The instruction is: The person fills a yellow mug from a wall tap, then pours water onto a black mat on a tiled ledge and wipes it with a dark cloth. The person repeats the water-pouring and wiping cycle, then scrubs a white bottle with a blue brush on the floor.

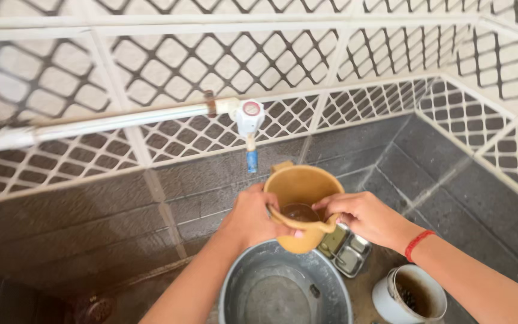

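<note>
A yellow plastic jug (301,187) is held tilted toward me above a round metal basin (235,282). My left hand (252,217) grips its rim and side from the left. My right hand (358,215) holds the rim from the right, fingers reaching inside. Some dark water shows in the bottom of the jug. A white tap with a blue spout (250,129) hangs just above and behind the jug, on a white pipe (103,123) along the wall.
A divided steel tray (346,252) lies on the grey tiled floor under the jug. A white pot (412,295) with dark contents stands at the lower right. A floor drain (94,309) sits lower left. Patterned tiled walls enclose the corner.
</note>
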